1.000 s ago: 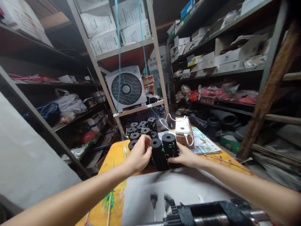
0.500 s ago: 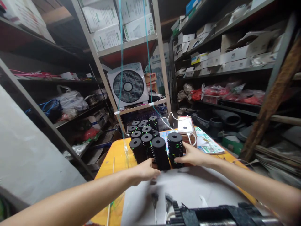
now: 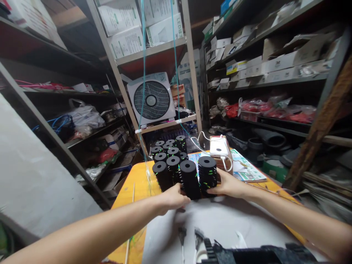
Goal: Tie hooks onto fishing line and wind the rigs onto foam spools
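Several black cylinders with round holes in their tops and green bits on their sides stand upright in a cluster on the yellow table [image 3: 125, 190]. My left hand [image 3: 175, 199] is at the lower part of the front cylinder [image 3: 189, 179], its fingers partly hidden behind it. My right hand [image 3: 227, 185] is closed round the lower right side of the rightmost cylinder [image 3: 206, 174], thumb in front. That cylinder stands beside the front one. Pale sheeting [image 3: 220, 216] covers the near part of the table.
A dark bar-like device [image 3: 253, 255] and brushes [image 3: 183, 236] lie at the near edge. Behind the cylinders on the right are a white device with cables [image 3: 219, 146] and a booklet [image 3: 249, 168]. A box fan [image 3: 151, 99] stands on a rack; loaded shelves flank both sides.
The view has shifted slightly. The rightmost cylinder looks a little nearer, with my right hand still on it. My left hand stays at the front cylinder.
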A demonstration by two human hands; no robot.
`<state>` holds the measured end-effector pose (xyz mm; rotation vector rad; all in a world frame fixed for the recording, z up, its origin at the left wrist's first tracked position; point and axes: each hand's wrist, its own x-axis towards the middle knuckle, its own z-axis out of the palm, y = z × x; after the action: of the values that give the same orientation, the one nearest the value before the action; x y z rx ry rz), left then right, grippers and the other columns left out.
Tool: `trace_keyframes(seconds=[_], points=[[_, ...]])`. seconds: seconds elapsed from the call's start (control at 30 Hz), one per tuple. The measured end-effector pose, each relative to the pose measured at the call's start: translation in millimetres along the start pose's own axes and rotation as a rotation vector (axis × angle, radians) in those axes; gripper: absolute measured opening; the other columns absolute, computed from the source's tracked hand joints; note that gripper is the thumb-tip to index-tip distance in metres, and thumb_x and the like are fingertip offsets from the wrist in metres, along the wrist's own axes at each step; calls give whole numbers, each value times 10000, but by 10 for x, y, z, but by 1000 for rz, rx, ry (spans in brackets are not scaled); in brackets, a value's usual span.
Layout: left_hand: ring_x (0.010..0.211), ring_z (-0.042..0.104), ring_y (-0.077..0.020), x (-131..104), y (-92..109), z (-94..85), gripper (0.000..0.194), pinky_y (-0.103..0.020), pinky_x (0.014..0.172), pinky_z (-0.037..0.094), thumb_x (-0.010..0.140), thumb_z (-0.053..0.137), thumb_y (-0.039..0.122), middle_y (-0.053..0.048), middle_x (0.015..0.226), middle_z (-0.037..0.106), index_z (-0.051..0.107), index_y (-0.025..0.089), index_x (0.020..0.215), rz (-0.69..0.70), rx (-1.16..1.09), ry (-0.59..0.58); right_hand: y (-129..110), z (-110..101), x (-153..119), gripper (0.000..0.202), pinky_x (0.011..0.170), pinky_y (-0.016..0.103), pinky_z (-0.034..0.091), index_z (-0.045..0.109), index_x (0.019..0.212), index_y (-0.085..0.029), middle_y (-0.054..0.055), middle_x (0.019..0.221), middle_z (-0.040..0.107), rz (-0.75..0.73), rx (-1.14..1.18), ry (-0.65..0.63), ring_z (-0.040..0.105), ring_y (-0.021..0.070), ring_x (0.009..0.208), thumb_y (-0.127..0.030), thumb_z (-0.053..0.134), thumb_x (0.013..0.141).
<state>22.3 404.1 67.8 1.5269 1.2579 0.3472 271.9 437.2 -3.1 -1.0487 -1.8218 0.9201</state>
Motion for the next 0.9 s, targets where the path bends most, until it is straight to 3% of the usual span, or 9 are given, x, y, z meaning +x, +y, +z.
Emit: trace_keyframes(seconds=[0.4,0.67,0.9], points=[[897,563,-205,4,4,38,507,-322,720,490,664,648,108,-87,1051,587,520,144,1153,-6,16,4,27,-3,4,715,964,471,510,535,1235,-162,99,1150,697,30,12,-27,638,324,1085,-336,836,611],[904,572,-194,8,41,94,502,-294,720,474,718,618,67,-78,1046,602,535,130,1209,11,24,-7,1,10,-93,693,927,470,539,512,1221,-177,95,1146,701,104,-7,32,652,316,1070,-330,814,617],[981,607,-217,36,-26,32,444,-401,832,523,842,646,125,-75,1146,601,517,165,1266,4,40,5,-112,33,-94,696,985,493,500,521,1225,-167,108,1165,699,120,-37,34,634,341,1110,-318,808,609]])
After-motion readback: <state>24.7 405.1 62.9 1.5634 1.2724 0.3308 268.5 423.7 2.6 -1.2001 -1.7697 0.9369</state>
